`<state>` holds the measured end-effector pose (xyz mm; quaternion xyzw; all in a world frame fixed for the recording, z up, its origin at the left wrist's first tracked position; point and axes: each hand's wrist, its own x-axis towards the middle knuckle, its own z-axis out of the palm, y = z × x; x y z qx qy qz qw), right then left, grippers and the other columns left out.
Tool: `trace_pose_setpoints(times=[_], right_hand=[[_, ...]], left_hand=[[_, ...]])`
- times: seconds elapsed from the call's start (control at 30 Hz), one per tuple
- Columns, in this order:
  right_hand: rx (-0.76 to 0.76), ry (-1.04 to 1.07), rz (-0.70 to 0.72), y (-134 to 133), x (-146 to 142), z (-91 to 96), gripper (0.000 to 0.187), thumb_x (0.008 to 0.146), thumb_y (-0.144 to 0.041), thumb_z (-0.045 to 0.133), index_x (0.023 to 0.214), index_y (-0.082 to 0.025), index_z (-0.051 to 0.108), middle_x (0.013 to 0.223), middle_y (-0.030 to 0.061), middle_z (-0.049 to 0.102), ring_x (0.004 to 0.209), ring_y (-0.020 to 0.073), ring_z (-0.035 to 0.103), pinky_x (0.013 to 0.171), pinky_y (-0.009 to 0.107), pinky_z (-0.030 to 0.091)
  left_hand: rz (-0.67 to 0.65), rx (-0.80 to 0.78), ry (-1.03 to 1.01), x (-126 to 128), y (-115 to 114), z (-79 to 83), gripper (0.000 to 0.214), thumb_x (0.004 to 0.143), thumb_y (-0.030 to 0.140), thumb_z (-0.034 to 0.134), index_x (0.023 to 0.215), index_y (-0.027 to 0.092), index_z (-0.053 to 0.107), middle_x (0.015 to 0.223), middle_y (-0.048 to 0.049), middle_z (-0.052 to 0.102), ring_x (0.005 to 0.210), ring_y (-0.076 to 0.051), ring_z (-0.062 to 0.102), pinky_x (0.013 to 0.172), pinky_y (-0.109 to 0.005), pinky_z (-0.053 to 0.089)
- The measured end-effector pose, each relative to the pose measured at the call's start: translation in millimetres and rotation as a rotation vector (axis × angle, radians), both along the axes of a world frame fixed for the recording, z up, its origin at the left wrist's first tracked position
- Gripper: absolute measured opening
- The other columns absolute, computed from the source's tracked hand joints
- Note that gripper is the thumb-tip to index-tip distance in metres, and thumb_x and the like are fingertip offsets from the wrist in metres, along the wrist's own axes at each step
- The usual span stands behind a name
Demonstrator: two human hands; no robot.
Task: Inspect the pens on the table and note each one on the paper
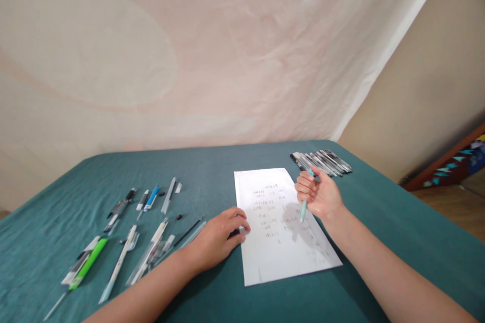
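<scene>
A white sheet of paper (pixel 265 257) with several lines of dark handwriting lies on the green cloth. Above its right side, my right hand (pixel 318 194) is closed around a light teal pen (pixel 303 210). The pen is held upright in the fist, its tip pointing down toward the paper; whether it touches cannot be made out. My left hand (pixel 220 237) rests at the sheet's left edge with fingers bent and apart, fingertips on the paper and nothing in it. Beside that wrist lie a thin black refill (pixel 189 230) and clear pen parts, partly hidden by the forearm.
Several pens, a bright green pen (pixel 89 262), a blue pen part (pixel 152 197) and loose caps are spread over the left side. A row of clear and black pens (pixel 322 161) lies at the back right. A pale curtain (pixel 212 60) hangs behind the table.
</scene>
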<state>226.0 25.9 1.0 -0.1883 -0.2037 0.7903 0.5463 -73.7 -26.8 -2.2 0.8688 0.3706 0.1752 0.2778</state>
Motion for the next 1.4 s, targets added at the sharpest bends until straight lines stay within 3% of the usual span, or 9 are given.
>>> trace_pose_setpoints(times=[0.33,0.53,0.67,0.8,0.97,1.1,1.2,1.3,1.4], right_hand=[[0.03,0.019,-0.013,1.8,2.7,-3.7,0.025,0.083,-0.025,0.047,0.061,-0.021,0.036,0.043,-0.0084,0.029,0.036,0.0072,0.024,0.03,0.018,0.02],[0.008,0.043,-0.014,0.7,-0.2,-0.5,0.028,0.088,-0.035,0.05,0.066,-0.02,0.043,0.047,-0.0078,0.035,0.038,0.007,0.032,0.032,0.016,0.029],[-0.037,0.069,-0.012,5.9,-1.9,-5.4,0.019,0.092,-0.026,0.047,0.075,-0.018,0.05,0.055,-0.0049,0.045,0.041,0.0057,0.039,0.029,0.013,0.028],[-0.052,0.006,0.001,8.2,-3.5,-9.3,0.021,0.09,-0.031,0.051,0.075,-0.017,0.054,0.066,0.0005,0.055,0.054,0.0088,0.052,0.041,0.016,0.044],[0.023,-0.069,0.07,8.9,-1.1,-14.8,0.036,0.088,-0.046,0.052,0.065,-0.018,0.055,0.042,-0.006,0.04,0.037,0.0071,0.039,0.036,0.018,0.037],[-0.032,-0.126,-0.055,12.8,-0.4,-18.9,0.036,0.079,-0.054,0.061,0.084,-0.018,0.063,0.054,-0.0036,0.055,0.044,0.0069,0.048,0.035,0.014,0.034],[0.005,-0.27,-0.137,14.1,-2.1,-20.0,0.03,0.072,-0.041,0.074,0.091,-0.021,0.062,0.074,-0.0013,0.063,0.06,0.0084,0.057,0.04,0.014,0.037],[0.13,-0.568,-0.313,14.8,-0.5,-23.5,0.026,0.069,-0.033,0.077,0.086,-0.023,0.059,0.069,-0.0041,0.059,0.063,0.0104,0.059,0.047,0.017,0.044],[0.302,-1.003,-0.608,18.0,7.4,-31.8,0.029,0.076,-0.046,0.066,0.091,-0.023,0.06,0.078,0.0,0.062,0.068,0.0144,0.061,0.054,0.025,0.051]], left_hand=[[0.005,0.002,0.004,0.3,-0.3,0.5,0.018,0.083,0.015,0.053,0.095,0.025,0.062,0.111,-0.0012,0.055,0.098,-0.017,0.055,0.089,-0.027,0.041],[0.01,0.003,0.0,0.2,-0.3,-1.7,0.019,0.083,0.014,0.053,0.095,0.025,0.062,0.112,-0.0014,0.054,0.098,-0.016,0.055,0.089,-0.027,0.041],[0.012,-0.003,0.006,0.0,-0.1,-1.2,0.019,0.083,0.014,0.053,0.096,0.025,0.062,0.112,-0.0013,0.054,0.097,-0.016,0.055,0.088,-0.027,0.041],[0.007,-0.008,0.013,0.2,0.1,-0.2,0.019,0.083,0.013,0.053,0.095,0.025,0.061,0.112,-0.0009,0.054,0.098,-0.016,0.055,0.089,-0.027,0.04],[0.006,-0.004,0.011,-0.3,0.2,-2.3,0.019,0.083,0.013,0.053,0.096,0.025,0.061,0.112,-0.0004,0.054,0.1,-0.016,0.054,0.09,-0.026,0.04],[-0.001,0.01,0.005,-1.3,1.0,-4.6,0.02,0.083,0.013,0.053,0.096,0.025,0.061,0.112,-0.0003,0.054,0.1,-0.016,0.055,0.089,-0.026,0.04],[-0.002,0.016,0.005,-1.7,1.3,-4.3,0.019,0.083,0.013,0.053,0.097,0.025,0.061,0.112,-0.0009,0.054,0.1,-0.016,0.055,0.089,-0.026,0.04],[-0.002,0.01,0.018,-1.6,0.9,-3.1,0.019,0.084,0.014,0.052,0.097,0.025,0.061,0.113,-0.0014,0.054,0.101,-0.017,0.054,0.09,-0.027,0.041],[0.003,0.005,0.027,-1.2,0.4,-2.4,0.019,0.083,0.014,0.053,0.096,0.025,0.061,0.114,-0.0013,0.053,0.101,-0.017,0.054,0.09,-0.027,0.041]])
